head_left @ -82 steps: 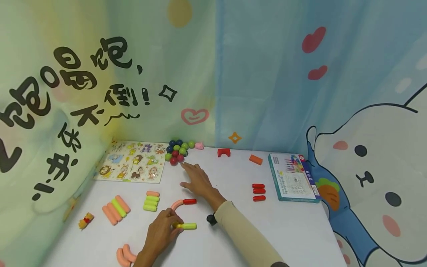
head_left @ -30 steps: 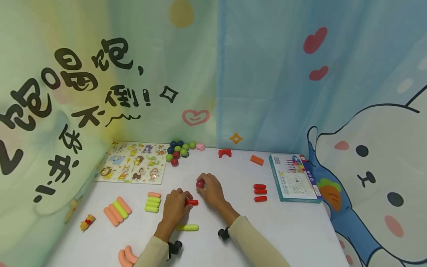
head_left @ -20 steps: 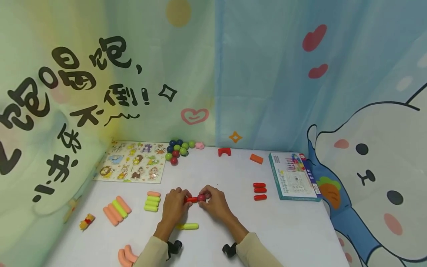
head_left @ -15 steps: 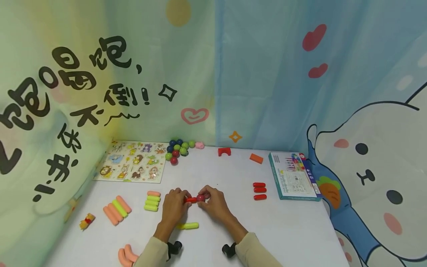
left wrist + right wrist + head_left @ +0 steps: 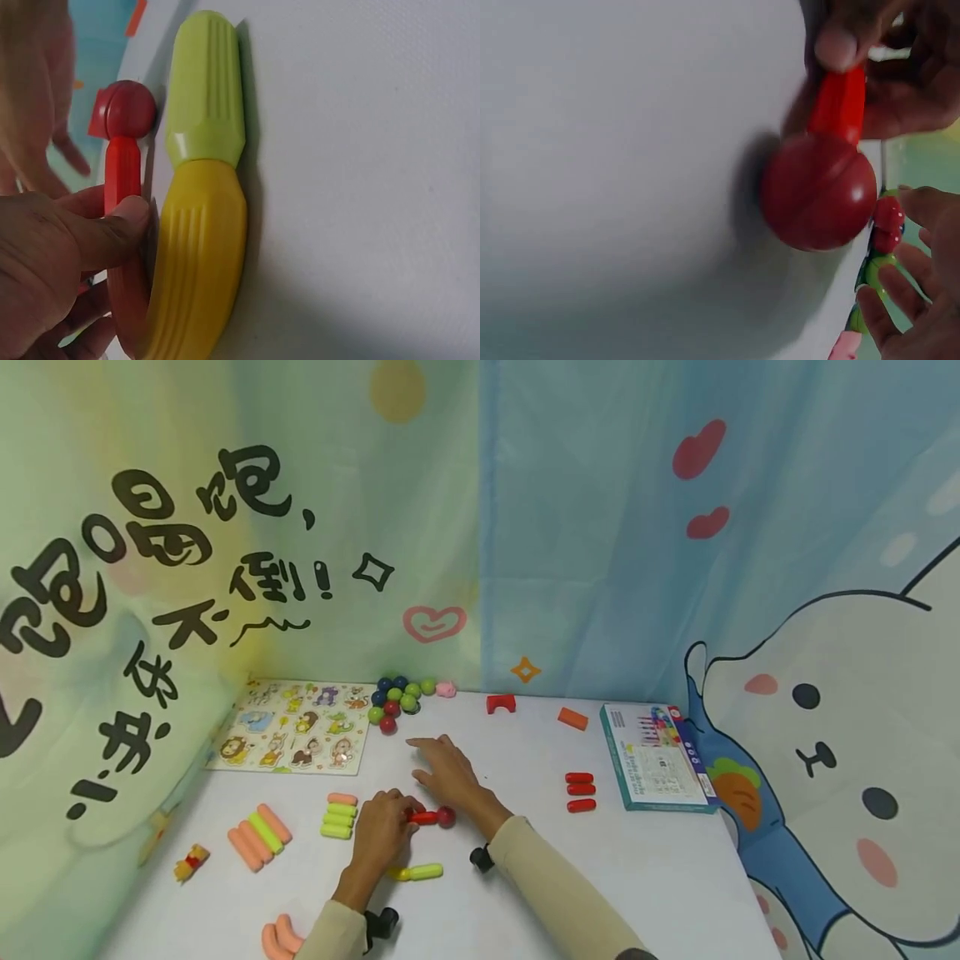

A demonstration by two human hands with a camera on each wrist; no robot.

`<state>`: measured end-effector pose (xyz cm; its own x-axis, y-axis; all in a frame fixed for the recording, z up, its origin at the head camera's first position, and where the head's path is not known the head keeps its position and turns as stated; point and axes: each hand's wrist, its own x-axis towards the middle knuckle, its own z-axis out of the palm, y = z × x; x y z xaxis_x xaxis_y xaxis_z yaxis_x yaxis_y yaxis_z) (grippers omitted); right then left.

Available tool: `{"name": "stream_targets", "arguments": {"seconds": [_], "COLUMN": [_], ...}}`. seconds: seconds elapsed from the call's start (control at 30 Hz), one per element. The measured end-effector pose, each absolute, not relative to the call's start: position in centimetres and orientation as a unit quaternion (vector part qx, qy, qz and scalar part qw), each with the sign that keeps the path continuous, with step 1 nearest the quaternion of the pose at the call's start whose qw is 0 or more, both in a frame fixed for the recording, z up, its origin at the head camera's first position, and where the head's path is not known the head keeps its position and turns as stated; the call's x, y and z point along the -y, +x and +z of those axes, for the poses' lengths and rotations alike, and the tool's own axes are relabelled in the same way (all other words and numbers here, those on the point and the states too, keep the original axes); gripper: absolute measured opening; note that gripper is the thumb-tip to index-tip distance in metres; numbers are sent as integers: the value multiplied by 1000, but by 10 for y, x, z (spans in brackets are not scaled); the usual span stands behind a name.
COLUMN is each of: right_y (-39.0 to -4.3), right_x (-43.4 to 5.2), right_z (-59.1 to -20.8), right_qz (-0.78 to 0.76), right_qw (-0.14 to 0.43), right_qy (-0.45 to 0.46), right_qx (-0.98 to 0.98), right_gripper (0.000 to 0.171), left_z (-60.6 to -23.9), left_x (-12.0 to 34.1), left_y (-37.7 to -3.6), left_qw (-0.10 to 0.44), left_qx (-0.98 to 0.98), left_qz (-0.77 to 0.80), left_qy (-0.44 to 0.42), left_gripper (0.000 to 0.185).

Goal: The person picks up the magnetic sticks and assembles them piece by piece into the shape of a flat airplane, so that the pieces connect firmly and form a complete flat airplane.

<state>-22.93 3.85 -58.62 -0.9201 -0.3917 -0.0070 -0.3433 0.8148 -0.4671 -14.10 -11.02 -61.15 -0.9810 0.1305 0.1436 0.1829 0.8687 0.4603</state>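
My left hand (image 5: 384, 831) pinches a red rod (image 5: 122, 166) between thumb and fingers. A dark red ball (image 5: 819, 192) sits on the rod's right end, and a curved piece joined to its other end is mostly covered by the hand. My right hand (image 5: 448, 774) is off the ball, with fingers extended toward the pile of balls (image 5: 395, 694) and nothing in them. Just in front of the left hand lies a lime rod (image 5: 207, 86) joined to a curved yellow piece (image 5: 196, 255).
Lime and peach rods (image 5: 340, 816) lie left of the hands, with longer sticks (image 5: 258, 837) and curved peach pieces (image 5: 281, 937) farther out. Red rods (image 5: 581, 789) and a box (image 5: 657, 757) stand right. An animal picture board (image 5: 292, 727) lies at back left.
My right hand brought a dark red ball from the pile to the red rod's end, released it there and moved back up toward the pile. My left hand shifted from the yellow piece to the red rod.
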Motion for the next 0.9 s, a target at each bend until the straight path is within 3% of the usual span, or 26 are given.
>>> {"name": "stream_targets", "arguments": {"seconds": [0.23,0.43,0.6,0.67,0.8,0.9], "right_y": [-257,-264,-266,-265,-259,-255], "right_x": [-9,4,2,-4,-22,-35], "right_z": [-578,-575,-582,-587,-596,-600], "right_qz": [-130,-97,-77,-93,-141,-179], "right_qw": [83,85,3,-15,-2,1], "right_qy": [-263,-279,-219,-197,-165,-150], "right_qx": [-952,-952,-973,-976,-976,-972], "right_gripper": [79,62,37,37,43,39], "left_z": [-610,-611,-612,-611,-611,-611], "left_x": [113,113,115,116,115,113], "left_y": [-139,-135,-132,-132,-136,-139], "left_qw": [47,42,46,52,59,59], "left_qx": [969,967,967,968,968,967], "left_qz": [-231,-240,-244,-238,-232,-234], "left_qy": [-79,-74,-63,-64,-80,-83], "left_gripper": [21,20,21,22,22,22]}}
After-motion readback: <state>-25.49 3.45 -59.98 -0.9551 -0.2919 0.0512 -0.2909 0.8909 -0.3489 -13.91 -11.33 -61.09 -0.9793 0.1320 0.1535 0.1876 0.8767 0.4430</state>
